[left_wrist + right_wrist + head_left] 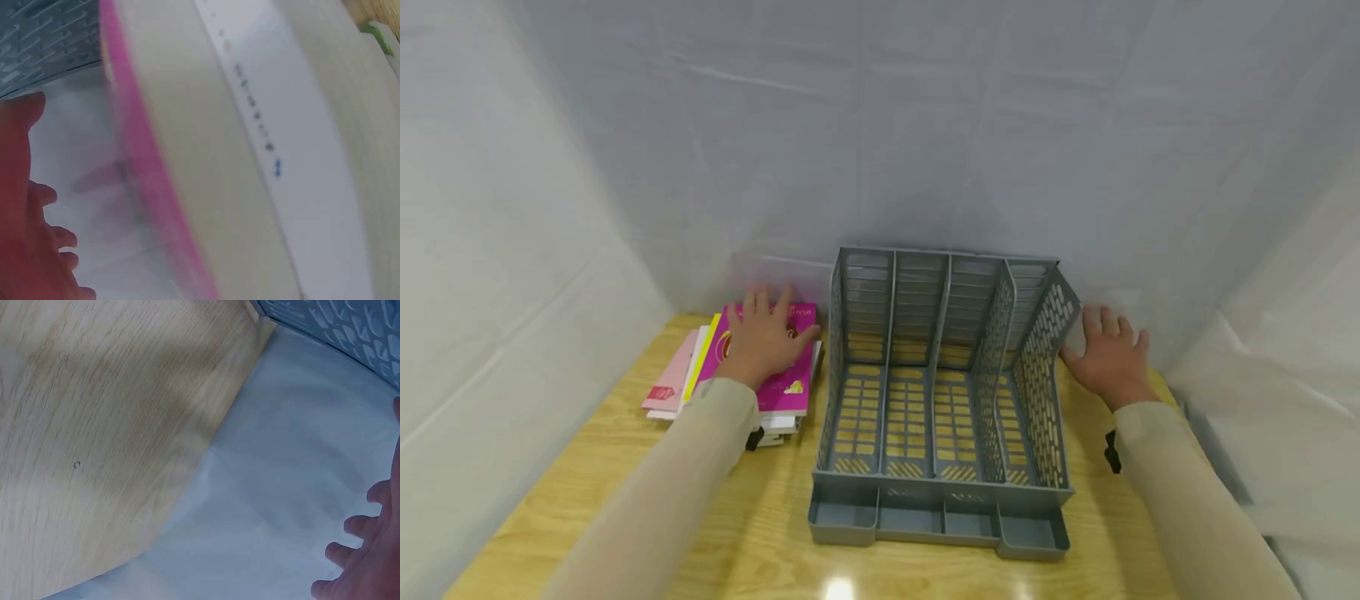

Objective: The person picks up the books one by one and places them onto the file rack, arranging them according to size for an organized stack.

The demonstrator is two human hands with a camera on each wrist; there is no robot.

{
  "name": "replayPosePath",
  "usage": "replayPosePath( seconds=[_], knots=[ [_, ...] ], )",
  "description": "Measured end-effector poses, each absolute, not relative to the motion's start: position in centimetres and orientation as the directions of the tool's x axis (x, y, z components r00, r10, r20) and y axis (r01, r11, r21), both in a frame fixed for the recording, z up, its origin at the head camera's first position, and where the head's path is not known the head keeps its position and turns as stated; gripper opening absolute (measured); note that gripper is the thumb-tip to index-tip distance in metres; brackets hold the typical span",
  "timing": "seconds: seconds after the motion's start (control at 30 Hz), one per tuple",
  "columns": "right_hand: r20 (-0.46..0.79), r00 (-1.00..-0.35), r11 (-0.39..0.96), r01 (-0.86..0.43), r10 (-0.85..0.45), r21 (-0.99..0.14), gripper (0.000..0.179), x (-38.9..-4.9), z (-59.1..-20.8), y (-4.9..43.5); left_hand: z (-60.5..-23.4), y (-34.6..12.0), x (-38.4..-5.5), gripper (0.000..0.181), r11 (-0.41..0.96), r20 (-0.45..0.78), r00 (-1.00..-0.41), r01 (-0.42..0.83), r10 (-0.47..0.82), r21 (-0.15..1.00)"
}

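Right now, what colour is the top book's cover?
The top book's cover is mostly magenta, seen best in the head view.

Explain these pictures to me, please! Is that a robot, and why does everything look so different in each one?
No robot here: those are a person's own left hand and right hand. The person wears three little cameras. The big picture comes from the head, looking forward and down. The other two come from the wrists, so they look close up: the left one sees the edges of a stack of books, the right one mostly wood and white sheeting.

On the wooden table are that stack, with a bright pink-purple cover on top, and a grey organizer with tall slots and small trays in front. The left hand is over the books; the right is beside the organizer. Their fingers are spread, and neither hand is holding anything.
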State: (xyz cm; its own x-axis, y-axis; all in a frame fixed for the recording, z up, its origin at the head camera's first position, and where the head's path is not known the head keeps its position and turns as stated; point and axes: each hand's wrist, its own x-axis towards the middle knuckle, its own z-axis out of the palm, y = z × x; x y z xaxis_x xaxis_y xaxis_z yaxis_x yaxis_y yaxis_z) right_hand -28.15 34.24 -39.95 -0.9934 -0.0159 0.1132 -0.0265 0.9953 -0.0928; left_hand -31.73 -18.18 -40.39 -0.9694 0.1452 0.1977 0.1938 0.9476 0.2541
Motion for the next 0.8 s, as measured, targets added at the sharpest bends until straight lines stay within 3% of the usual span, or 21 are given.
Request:
replayPosePath(
  seconds=[0.17,0.27,0.43,0.8],
  knots=[
    [0.164,-0.986,0.993,-0.036,-0.017,-0.114,0.088,-27.5,-39.5,34.2,-39.5,-19.1,-30.8,0.086,0.932,0.224,-0.966,0.194,0.128,0.306],
    [0.135,-0.991,0.982,-0.043,-0.018,-0.185,0.088,-27.0,-39.3,34.0,-38.9,-19.9,-30.0,0.081,0.927,0.223,-0.969,0.179,0.107,0.331],
    [0.076,-0.996,0.949,-0.068,-0.046,-0.309,0.068,-25.3,-39.0,33.2,-38.9,-19.9,-28.1,0.074,0.914,0.261,-0.955,0.224,0.137,0.339],
    [0.141,-0.988,0.892,-0.116,-0.059,-0.438,0.029,-21.2,-41.2,31.2,-39.5,-17.8,-22.2,0.043,0.844,0.320,-0.939,0.268,0.121,0.465]
  ],
)
